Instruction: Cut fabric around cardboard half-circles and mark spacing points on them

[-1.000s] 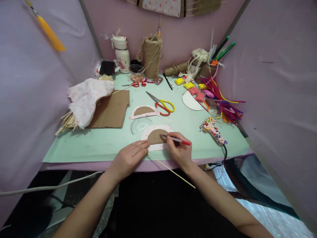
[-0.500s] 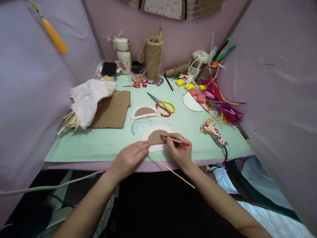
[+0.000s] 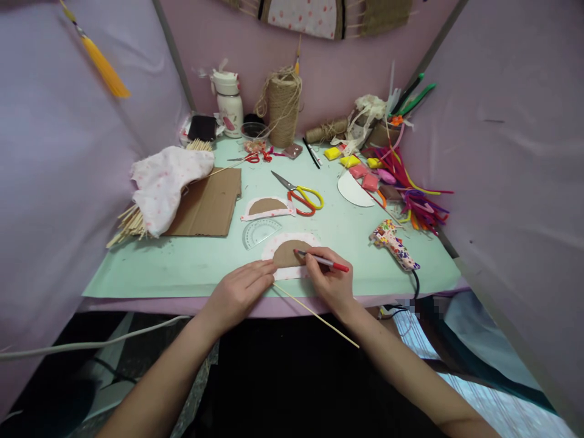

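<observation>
Cardboard half-disc (image 3: 286, 252) lies at near edge of table (image 3: 182, 267); protractor (image 3: 258, 231) just far-left of it, scissors (image 3: 298, 193) beyond; glue gun (image 3: 395, 244) right; cardboard sheet (image 3: 205, 204) left; twine spool (image 3: 281, 106) far.

Red pen (image 3: 322, 261), brown cardboard half-disc (image 3: 285, 254), white fabric (image 3: 292, 238) possibly dotted pink, mint-green table mat (image 3: 182, 264), yellow-and-orange scissors (image 3: 301, 196)
</observation>
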Available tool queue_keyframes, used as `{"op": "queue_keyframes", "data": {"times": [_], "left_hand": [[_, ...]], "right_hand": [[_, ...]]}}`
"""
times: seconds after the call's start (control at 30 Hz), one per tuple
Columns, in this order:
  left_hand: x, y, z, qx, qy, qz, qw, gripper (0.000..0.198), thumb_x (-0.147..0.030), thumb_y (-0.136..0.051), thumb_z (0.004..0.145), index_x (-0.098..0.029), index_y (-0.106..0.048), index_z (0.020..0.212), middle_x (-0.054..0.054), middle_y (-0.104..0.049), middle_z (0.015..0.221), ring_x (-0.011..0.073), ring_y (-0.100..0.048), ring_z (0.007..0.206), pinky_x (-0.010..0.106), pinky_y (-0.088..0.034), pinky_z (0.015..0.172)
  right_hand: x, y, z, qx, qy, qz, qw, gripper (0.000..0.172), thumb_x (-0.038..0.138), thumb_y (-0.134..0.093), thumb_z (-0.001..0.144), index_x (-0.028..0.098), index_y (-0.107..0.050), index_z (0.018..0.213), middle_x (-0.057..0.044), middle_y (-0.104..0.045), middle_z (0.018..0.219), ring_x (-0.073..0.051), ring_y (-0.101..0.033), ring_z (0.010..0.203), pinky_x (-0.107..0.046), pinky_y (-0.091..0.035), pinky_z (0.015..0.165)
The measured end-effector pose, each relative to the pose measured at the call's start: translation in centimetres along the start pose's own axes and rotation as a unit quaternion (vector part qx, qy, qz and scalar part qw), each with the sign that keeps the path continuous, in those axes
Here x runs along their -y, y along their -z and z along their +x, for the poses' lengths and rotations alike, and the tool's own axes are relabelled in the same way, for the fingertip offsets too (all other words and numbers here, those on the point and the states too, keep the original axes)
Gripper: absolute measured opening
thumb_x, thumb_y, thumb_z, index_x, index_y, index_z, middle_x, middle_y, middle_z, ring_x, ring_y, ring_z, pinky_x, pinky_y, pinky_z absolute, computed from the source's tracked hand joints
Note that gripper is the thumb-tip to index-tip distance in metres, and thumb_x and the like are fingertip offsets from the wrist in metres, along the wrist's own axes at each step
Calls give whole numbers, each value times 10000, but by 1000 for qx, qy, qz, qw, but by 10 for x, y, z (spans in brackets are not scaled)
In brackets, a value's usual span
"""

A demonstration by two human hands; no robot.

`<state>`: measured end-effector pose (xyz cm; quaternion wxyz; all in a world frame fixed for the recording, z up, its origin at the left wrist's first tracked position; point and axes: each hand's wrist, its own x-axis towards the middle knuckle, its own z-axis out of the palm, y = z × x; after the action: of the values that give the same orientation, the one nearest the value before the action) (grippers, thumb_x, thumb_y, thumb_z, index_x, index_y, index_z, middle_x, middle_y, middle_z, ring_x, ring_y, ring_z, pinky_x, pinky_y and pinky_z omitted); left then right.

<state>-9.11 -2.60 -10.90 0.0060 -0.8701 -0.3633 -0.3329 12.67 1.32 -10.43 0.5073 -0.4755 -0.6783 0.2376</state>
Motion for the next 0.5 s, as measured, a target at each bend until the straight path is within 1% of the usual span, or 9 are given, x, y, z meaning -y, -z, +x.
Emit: {"op": "queue_keyframes", "data": {"times": [0.2,0.37,0.5], "left_hand": [[-1,1,2,-2,-5,5,1000,210,-112,-481,956,-134,-636,1096,132,-703,1180,224,-642,1154,403,-562,964],[-2,1,3,-10,-10,16,1000,190,-117,-479,960,-136,-635,1066,121,-712,1162,218,-650,1142,383,-567,959],[-1,1,3,-9,-12,18,1000,180,-114,-478,960,-127,-631,1056,126,-712,1158,223,-656,1130,393,-573,949]], "right_hand": [[0,1,0,18,31,-8,999,125,223,-579,875,198,-700,850,-29,-715,746,-146,-640,602,-270,-506,562],[-1,0,0,-13,22,-13,1000,114,228,-587,872,190,-692,851,-36,-724,770,-152,-659,636,-266,-512,567],[0,-2,1,-16,18,-14,1000,115,223,-582,874,193,-689,844,-39,-728,778,-163,-675,671,-270,-522,581]]}}
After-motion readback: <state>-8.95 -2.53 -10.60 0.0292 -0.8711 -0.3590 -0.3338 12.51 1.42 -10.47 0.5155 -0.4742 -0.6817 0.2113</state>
